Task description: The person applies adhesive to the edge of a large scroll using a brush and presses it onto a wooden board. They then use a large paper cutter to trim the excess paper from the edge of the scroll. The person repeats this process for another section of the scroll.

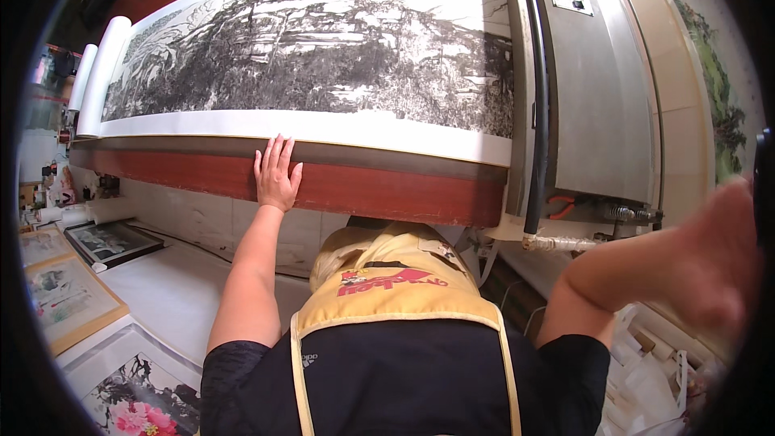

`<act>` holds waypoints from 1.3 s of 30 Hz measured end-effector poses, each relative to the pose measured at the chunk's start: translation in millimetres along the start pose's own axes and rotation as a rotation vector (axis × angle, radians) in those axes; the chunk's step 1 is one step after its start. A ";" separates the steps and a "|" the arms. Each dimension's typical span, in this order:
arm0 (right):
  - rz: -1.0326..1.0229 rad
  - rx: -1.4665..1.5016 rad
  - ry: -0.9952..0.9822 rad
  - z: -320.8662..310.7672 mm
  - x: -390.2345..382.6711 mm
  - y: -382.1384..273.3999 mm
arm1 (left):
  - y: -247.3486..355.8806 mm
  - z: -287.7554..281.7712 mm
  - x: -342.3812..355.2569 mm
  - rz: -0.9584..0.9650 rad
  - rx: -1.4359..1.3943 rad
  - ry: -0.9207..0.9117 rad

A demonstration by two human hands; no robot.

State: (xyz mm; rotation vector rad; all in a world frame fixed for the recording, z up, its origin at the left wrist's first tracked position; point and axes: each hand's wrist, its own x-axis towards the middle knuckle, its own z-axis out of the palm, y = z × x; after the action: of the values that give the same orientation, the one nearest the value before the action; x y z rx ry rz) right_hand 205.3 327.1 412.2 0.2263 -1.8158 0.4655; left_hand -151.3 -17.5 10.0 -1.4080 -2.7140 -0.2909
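A long ink landscape scroll [315, 52] lies spread along the red table [387, 186], with a white rolled end [104, 77] at its left. My left hand [278, 173] lies flat with fingers apart, its fingertips on the lower white margin by the table's near edge, holding nothing. My right hand [718, 250] is raised at the right rim of the view, close to the camera and blurred; its fingers and anything in them cannot be made out.
A grey metal machine [597, 97] with a control panel and orange-handled tool [561, 210] adjoins the table's right end. A green landscape painting [706, 73] is beyond it. Framed paintings [69, 291] and paper rolls [105, 210] lie at lower left.
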 end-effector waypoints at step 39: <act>0.598 -2.298 -0.737 -183.4 -97.9 10.4 | -14.2 9.8 -2.6 0.091 0.038 -0.032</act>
State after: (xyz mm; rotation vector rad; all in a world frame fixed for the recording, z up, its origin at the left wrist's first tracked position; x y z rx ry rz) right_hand 390.5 406.2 359.5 -1.8837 -1.9114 -1.5964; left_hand -161.2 -25.6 -1.9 -1.5324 -2.6555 -0.2113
